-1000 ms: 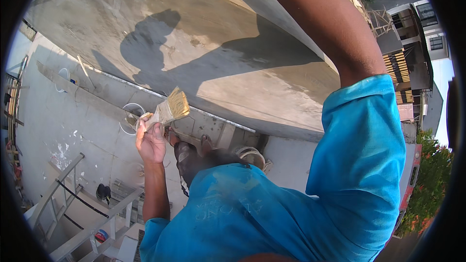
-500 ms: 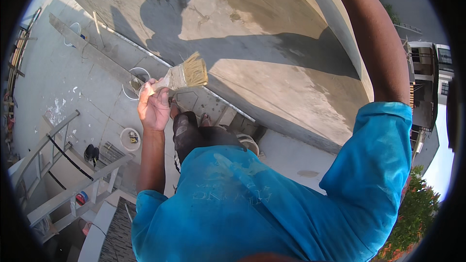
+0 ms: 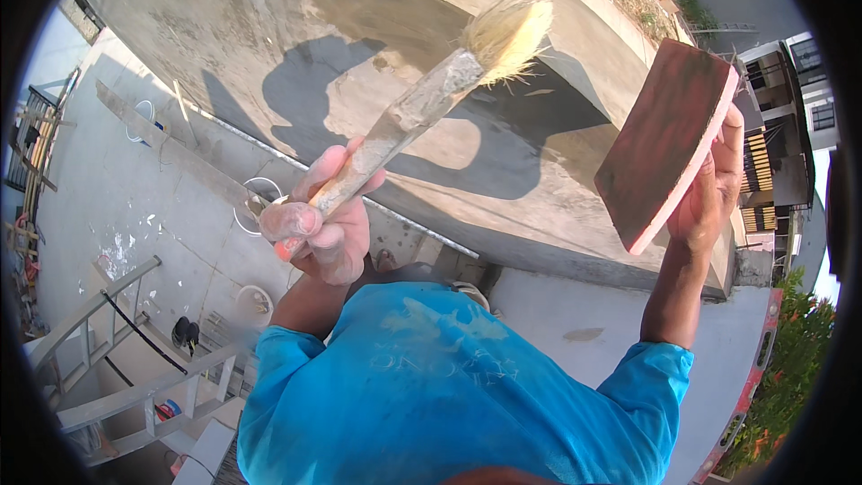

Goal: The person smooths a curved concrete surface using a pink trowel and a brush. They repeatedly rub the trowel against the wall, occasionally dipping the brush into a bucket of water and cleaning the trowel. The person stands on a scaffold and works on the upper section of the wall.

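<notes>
Behind the block [image 3: 664,139] it grips, right hand [image 3: 713,187] half-hides; left hand [image 3: 334,233] clasps a brush [image 3: 417,108].

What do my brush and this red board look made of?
Brush: bristles look like natural hair, pale and frayed, though synthetic is possible; the handle is probably wood, dull under greyish crust. Red board: perhaps foam or plastic, matte, with a darkened face and pinkish edge.

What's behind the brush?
Around the brush, a grey wall bearing a dark shadow shows. Whatever lies directly behind the brush or the left hand is covered.
</notes>
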`<state>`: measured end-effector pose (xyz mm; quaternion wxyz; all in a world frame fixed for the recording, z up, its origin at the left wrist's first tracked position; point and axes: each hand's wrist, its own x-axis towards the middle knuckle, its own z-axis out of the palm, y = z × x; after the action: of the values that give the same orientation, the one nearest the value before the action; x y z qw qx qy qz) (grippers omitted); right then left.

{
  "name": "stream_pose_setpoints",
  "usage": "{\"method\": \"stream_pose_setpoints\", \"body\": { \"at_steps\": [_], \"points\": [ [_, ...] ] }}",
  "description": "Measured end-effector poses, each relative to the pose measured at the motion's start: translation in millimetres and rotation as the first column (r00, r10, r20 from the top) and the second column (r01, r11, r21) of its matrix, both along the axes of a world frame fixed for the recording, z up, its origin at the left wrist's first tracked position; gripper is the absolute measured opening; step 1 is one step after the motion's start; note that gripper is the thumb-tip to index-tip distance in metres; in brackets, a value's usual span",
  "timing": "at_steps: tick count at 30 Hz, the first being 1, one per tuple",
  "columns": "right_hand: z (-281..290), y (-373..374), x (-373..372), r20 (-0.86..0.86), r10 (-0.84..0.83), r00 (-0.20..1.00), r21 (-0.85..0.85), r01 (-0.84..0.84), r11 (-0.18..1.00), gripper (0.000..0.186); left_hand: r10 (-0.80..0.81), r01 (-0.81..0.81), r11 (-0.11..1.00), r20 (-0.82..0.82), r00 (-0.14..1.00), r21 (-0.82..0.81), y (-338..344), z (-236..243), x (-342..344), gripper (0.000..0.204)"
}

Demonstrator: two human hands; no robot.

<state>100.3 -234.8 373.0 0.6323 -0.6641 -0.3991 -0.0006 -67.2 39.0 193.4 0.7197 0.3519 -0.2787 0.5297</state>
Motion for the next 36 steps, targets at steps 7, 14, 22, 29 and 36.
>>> {"method": "stream_pose_setpoints", "body": {
  "at_steps": [7, 14, 22, 29, 36],
  "points": [
    [23, 65, -6, -0.105, 0.180, 0.978, 0.140, -0.164, 0.976, 0.049, 0.335, -0.214, 0.748, -0.079, 0.939, 0.629, -41, 9, -8, 0.016],
    [31, 224, 81, 0.575, 0.269, 0.773, -0.639, 0.218, 0.738, 0.030, 0.327, -0.202, 0.895, -0.276, 0.904, 0.399, -1, -80, -61, 0.024],
    [-12, 233, 124, 0.637, 0.519, 0.569, -0.576, -0.096, 0.812, 0.027, 0.233, -0.425, 0.903, -0.758, 0.609, -0.064, 74, -131, -97, 0.028],
    [26, 15, 88, 0.402, 0.269, 0.875, -0.804, 0.197, 0.561, 0.026, 0.150, -0.579, 0.806, -0.903, 0.403, -0.124, 93, -179, -132, 0.033],
    [19, 363, 127, 0.580, 0.454, 0.677, -0.746, 0.216, 0.630, 0.023, 0.118, -0.358, 0.928, -0.830, 0.545, -0.103, 91, -143, -84, 0.037]
  ]
}}
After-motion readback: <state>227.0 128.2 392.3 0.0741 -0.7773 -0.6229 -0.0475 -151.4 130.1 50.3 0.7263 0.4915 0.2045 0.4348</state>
